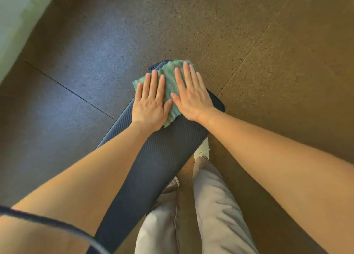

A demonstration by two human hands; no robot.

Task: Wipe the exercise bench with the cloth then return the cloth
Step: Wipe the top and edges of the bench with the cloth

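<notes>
Now flat on green cloth, side by side, fingers straight and pressing: left hand, right hand. Cloth at far end of dark ribbed worktop.

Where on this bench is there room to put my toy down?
The bench is bare on the near side of the cloth. The floor on the left is bare too. The far end is crowded: the left hand and right hand press flat on the cloth.
</notes>
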